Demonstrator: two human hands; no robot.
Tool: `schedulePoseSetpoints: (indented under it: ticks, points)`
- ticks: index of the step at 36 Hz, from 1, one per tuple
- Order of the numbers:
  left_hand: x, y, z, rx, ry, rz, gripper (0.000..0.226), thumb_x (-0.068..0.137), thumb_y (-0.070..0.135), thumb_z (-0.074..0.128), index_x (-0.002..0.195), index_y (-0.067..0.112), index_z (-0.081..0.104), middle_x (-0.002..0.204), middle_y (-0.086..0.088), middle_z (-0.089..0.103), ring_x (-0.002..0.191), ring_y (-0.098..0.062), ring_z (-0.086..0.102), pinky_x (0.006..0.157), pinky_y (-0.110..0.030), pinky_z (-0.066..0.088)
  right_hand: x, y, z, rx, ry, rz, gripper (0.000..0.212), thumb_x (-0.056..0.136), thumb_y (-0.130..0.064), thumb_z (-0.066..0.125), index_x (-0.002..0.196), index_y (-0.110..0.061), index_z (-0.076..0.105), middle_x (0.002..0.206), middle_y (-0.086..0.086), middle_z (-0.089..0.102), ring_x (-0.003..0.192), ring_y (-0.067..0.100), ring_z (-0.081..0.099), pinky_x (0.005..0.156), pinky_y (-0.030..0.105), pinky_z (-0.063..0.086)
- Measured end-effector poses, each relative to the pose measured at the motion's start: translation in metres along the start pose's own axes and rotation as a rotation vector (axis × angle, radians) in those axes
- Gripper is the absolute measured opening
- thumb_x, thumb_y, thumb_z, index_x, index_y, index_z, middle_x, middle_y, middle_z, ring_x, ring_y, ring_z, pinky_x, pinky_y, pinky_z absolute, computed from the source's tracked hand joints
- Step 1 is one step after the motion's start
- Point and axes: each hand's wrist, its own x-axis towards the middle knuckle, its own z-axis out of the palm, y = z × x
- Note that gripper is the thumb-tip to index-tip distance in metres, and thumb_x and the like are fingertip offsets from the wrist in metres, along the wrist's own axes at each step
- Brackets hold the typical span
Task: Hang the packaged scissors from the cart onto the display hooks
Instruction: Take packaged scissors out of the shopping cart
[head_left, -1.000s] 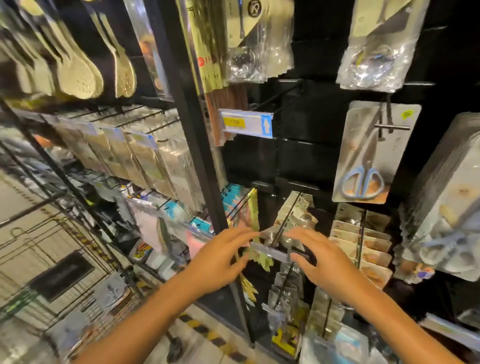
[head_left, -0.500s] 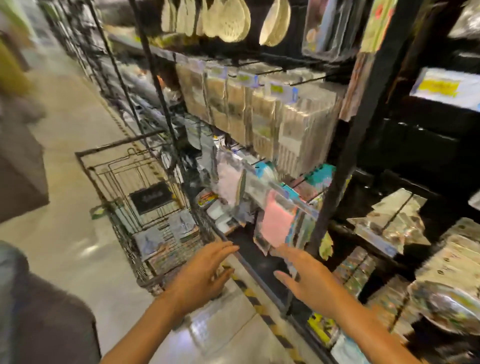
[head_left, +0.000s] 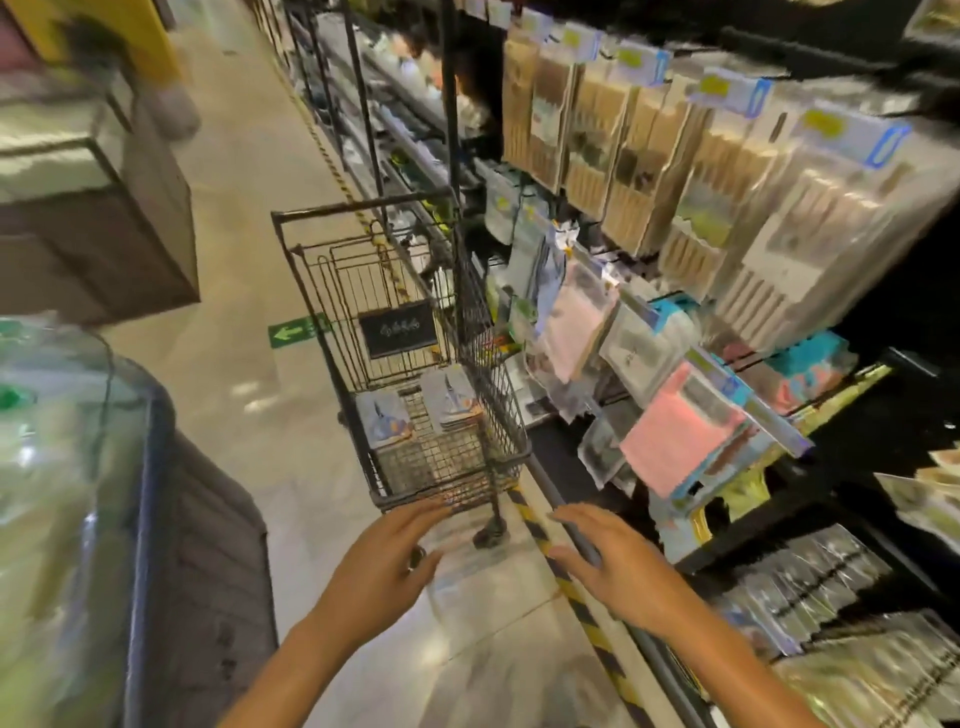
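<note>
Head view: the cart (head_left: 400, 332) stands in the aisle straight ahead of the person, its near end just beyond the fingertips. On its wire floor lie two stacks of packaged scissors. The left stack (head_left: 385, 423) sits closer to the person and to the cart's left side; the right stack (head_left: 453, 397) lies a little farther in, against the right wall. How many packs each stack holds cannot be told from this angle. The packs lie flat, and their long axes seem to run roughly away from the person, along the cart's length, with the printed scissors' points aimed at the far end.

Both hands are empty, with fingers straight and relaxed. The left hand (head_left: 395, 553) reaches forward with its fingertips at the cart's near lower edge, seemingly apart from the wire. The right hand (head_left: 613, 558) hovers over the striped floor edge beside the shelf base, to the right of the cart and farther from the packs. The left hand is thus the nearer one, and the left stack lies almost directly up and ahead of it. A pick would likely call for lifting that hand over the near wall and down into the basket.

The display hooks (head_left: 675, 156) with hanging goods fill the right of the view, above and right of the hands. The scissors' own hook is not in view.
</note>
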Motion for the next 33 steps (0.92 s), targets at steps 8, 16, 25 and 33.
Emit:
schedulePoseSetpoints:
  ticks: [8,16,25,33]
  points:
    - [0.052,-0.029,0.006,0.036,0.017,-0.081,0.054,0.097,0.056,0.040,0.144,0.033,0.052,0.146,0.013,0.051,0.134,-0.009,0.047,0.109,-0.017,0.033,0.081,0.016,-0.021,-0.010,-0.082,-0.047,0.048,0.101,-0.050,0.050,0.147,-0.037,0.043,0.141,-0.025,0.041,0.136,-0.003,0.038,0.105,0.014,0.031]
    - [0.129,-0.027,0.005,0.088,0.031,-0.184,0.046,0.096,0.035,0.061,0.140,0.023,0.057,0.140,0.002,0.059,0.127,-0.020,0.055,0.106,-0.025,0.036,0.173,0.048,-0.046,0.010,-0.165,-0.104,0.052,0.102,-0.047,0.052,0.150,-0.033,0.042,0.154,-0.016,0.039,0.146,0.006,0.031,0.106,0.010,0.019]
    - [0.179,-0.037,0.009,0.046,0.019,-0.312,0.050,0.101,0.036,0.057,0.149,0.031,0.045,0.152,0.007,0.046,0.141,-0.014,0.039,0.113,-0.018,0.023,0.260,0.063,-0.057,0.004,-0.304,-0.138,0.052,0.101,-0.049,0.052,0.148,-0.030,0.043,0.152,-0.010,0.044,0.141,0.011,0.039,0.111,0.025,0.033]
    - [0.213,-0.079,0.013,0.033,-0.006,-0.383,0.050,0.103,0.038,0.052,0.150,0.025,0.044,0.154,0.003,0.044,0.142,-0.016,0.039,0.111,-0.017,0.020,0.318,0.050,-0.048,-0.016,-0.383,-0.101,0.056,0.102,-0.049,0.049,0.153,-0.027,0.038,0.157,-0.007,0.039,0.146,0.011,0.033,0.113,0.021,0.027]
